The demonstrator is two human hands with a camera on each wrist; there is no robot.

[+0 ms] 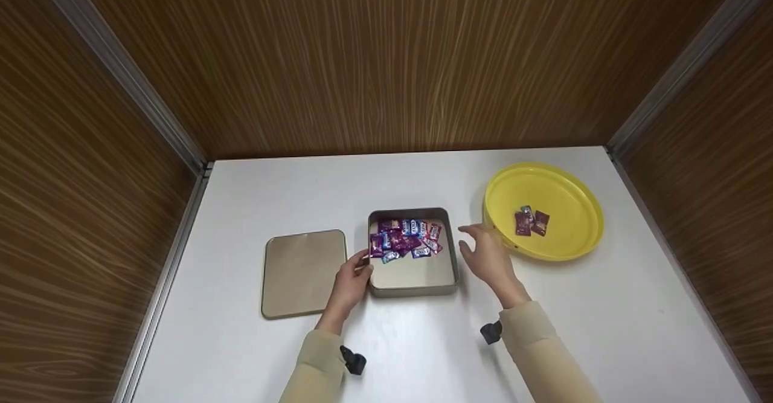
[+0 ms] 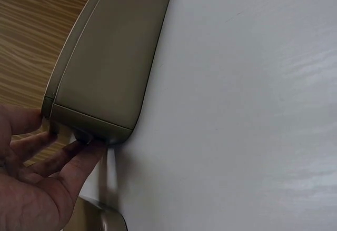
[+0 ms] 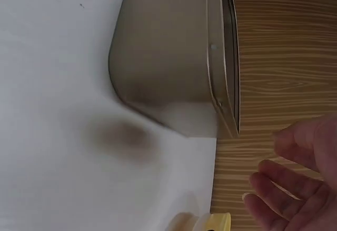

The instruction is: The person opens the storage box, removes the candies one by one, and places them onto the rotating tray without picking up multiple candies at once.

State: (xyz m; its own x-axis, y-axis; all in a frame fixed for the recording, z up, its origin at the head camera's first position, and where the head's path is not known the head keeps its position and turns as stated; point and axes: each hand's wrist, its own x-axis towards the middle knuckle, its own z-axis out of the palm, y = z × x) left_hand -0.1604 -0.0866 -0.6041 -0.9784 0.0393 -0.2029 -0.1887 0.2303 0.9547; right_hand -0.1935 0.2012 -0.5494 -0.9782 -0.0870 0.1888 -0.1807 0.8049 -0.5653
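The left hand (image 1: 350,282) rests against the left wall of the tin (image 1: 412,282). Its grip is loose: the fingers (image 2: 79,160) lie nearly straight, with their tips touching the near left corner of the tin, and they close around nothing. The right hand (image 1: 488,257) hangs above the tabletop (image 1: 253,191) between the tin and the yellow plate (image 1: 574,252). Its grip is open, fingers (image 3: 279,181) spread and relaxed, and it holds nothing; it is near the right wall of the tin but apart from it.

The tin is square, metal, and lidless, and it stands at the middle of the white tabletop. Wrapped candies (image 1: 406,240) in purple, blue and red fill its far half; its near half shows bare metal. The lid (image 1: 302,273) lies flat on the tabletop just to the left of the tin, beside the left hand. The yellow plate sits to the right of the tin and holds a few candies in red wrappers (image 1: 530,222). Wood-grain panels (image 1: 386,58) enclose the tabletop on three sides.
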